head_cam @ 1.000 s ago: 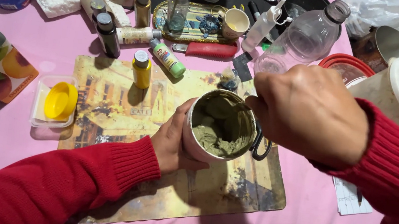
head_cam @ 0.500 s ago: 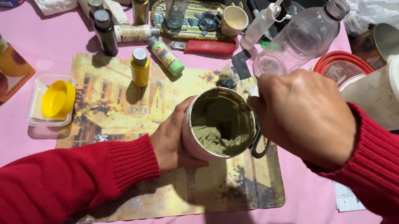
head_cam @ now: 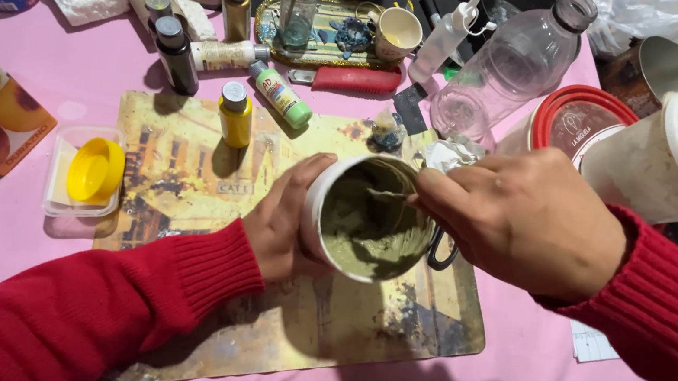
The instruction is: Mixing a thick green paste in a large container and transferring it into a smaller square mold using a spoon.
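left hand [head_cam: 287, 223] wraps round white cup [head_cam: 366, 218], centre of mat [head_cam: 182, 187] | olive paste, thick, smeared | right hand [head_cam: 528, 215] at 3 o'clock pinches tool, mostly hidden

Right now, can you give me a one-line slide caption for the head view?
Left hand steadies a white cup of green paste while the right hand stirs it over a painted placemat.

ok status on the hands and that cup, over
Left hand grips white cup of green paste, tilted. Right hand holds a thin tool at its rim. Yellow bottle stands apart behind on mat.
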